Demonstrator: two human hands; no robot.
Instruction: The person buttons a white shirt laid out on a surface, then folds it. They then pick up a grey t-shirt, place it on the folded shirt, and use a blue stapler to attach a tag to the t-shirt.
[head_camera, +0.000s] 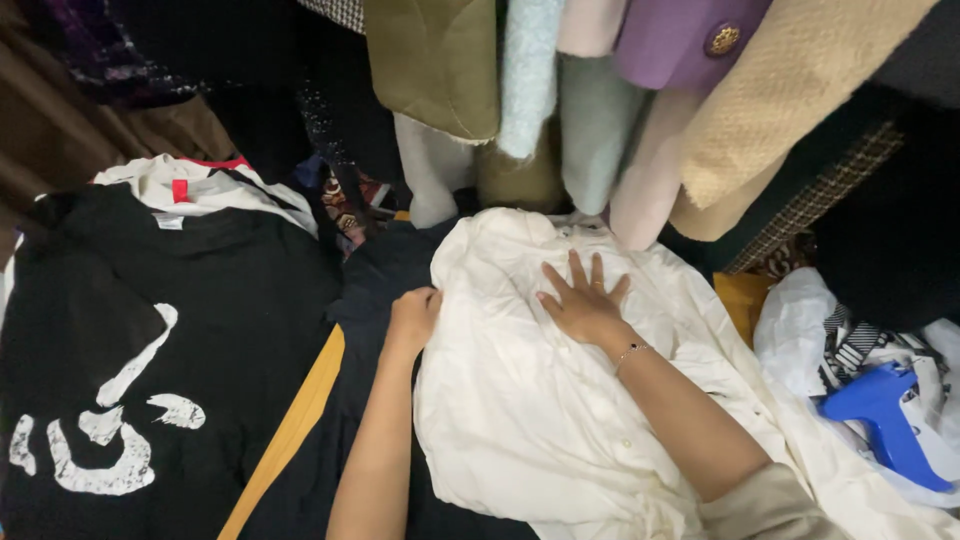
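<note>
A crumpled white shirt (520, 400) lies spread in the middle over a dark navy garment (370, 290). My right hand (583, 300) rests flat on the shirt's upper part, fingers spread, with a ring and a thin bracelet on the wrist. At the shirt's left edge my left hand (413, 318) is curled, its fingers closed on the fabric there.
A black T-shirt with a white print (150, 350) lies at the left, a white garment (200, 185) behind it. Hanging coats (600, 90) in green, pale blue, purple and beige crowd the top. A blue plastic tagging gun (885, 420) rests on white fabric at the right.
</note>
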